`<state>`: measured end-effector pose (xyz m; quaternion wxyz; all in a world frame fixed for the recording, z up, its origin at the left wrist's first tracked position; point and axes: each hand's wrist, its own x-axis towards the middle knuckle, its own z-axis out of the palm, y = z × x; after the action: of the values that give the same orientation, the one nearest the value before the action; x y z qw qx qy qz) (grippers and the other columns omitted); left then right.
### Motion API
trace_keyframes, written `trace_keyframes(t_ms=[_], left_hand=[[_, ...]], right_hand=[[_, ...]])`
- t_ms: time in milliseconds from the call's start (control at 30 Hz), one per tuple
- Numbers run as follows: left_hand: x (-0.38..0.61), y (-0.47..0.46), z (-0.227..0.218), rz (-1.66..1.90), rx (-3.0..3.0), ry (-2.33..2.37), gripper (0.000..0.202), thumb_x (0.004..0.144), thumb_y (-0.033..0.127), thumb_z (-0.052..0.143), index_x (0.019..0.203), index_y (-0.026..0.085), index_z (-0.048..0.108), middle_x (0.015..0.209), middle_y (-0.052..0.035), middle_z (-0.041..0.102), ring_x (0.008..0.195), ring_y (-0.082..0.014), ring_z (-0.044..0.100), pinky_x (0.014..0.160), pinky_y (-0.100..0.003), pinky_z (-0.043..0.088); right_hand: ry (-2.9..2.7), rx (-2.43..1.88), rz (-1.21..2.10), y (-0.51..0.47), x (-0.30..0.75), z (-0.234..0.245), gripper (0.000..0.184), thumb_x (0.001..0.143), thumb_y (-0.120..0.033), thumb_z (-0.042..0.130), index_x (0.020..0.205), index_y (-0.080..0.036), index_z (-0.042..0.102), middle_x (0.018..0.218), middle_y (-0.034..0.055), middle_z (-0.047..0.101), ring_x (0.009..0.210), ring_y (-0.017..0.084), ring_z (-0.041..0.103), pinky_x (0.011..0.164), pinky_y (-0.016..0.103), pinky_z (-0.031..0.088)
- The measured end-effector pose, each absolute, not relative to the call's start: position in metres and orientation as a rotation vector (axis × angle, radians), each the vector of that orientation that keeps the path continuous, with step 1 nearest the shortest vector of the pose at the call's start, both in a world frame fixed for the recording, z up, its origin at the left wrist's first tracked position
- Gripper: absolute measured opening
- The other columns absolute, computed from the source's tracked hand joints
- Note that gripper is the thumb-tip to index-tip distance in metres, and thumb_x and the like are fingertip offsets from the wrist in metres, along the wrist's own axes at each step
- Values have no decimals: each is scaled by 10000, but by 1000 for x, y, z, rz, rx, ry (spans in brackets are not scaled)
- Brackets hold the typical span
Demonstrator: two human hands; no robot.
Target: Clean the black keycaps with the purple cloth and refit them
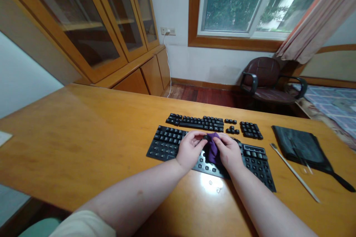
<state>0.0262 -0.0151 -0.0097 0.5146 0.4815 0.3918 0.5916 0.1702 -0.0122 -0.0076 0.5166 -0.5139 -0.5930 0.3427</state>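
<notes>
A black keyboard (167, 148) lies on the wooden table with many of its keycaps off, mostly in the middle and right parts. Above it, my left hand (191, 148) pinches a small black keycap (205, 137) between thumb and fingers. My right hand (229, 152) grips a bunched purple cloth (213, 152) and presses it against the keycap. The cloth's lower end hangs over the keyboard. Behind the keyboard, loose black keycaps (201, 122) sit in rows, and a block of number keycaps (250, 130) is at their right.
On the right of the wooden table (83, 137) lie a folded black pouch (303, 142) with a thin wire tool (302, 159) on it and a long pale brush-like stick (294, 172). Past the table's far edge stand an office chair (264, 77) and a glass-door cabinet (111, 26).
</notes>
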Motion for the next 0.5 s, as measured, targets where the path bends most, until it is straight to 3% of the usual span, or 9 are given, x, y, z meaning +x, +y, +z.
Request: trace_keyframes(t_ms=[300, 500], left_hand=[[23, -14, -13, 1367, 1299, 1049, 147, 712, 119, 639, 853, 158, 654, 880, -50, 683, 845, -163, 644, 839, -316, 513], [23, -13, -11, 1301, 1189, 1036, 155, 679, 128, 663, 832, 151, 663, 866, -55, 705, 825, -169, 660, 826, -321, 525]], right_hand=[[-1490, -1160, 867, -13, 170, -4, 90, 710, -274, 672, 768, -238, 732, 859, 55, 715, 835, 221, 641, 789, 367, 503], [-1446, -1198, 853, -11, 171, -3, 72, 676, -283, 687, 656, -222, 721, 737, 52, 709, 734, 217, 645, 736, 358, 516]])
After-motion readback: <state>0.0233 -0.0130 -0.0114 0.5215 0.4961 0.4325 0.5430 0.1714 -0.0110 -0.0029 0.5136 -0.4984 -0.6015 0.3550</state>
